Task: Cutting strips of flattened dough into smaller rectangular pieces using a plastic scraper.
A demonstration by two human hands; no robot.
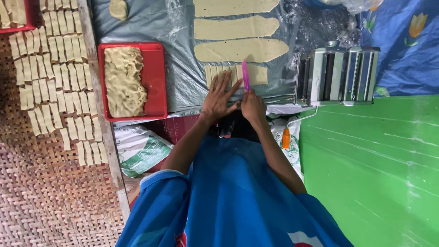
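Nearest dough strip (231, 74) lies on the grey plastic-covered bench (178, 77), its left part already cut into slim pieces. Right hand (253, 106) pinches a pink cutter (245, 75) upright on it; left hand (218, 97) spreads flat, fingers pinning the dough. Three uncut strips lie beyond, red tray (157, 80) left, pasta roller (337, 75) right.

A woven bamboo mat (50, 201) covers the left side, a bright green floor (375, 174) lies on the right, and blue flowered cloth (407, 45) fills the upper right corner.
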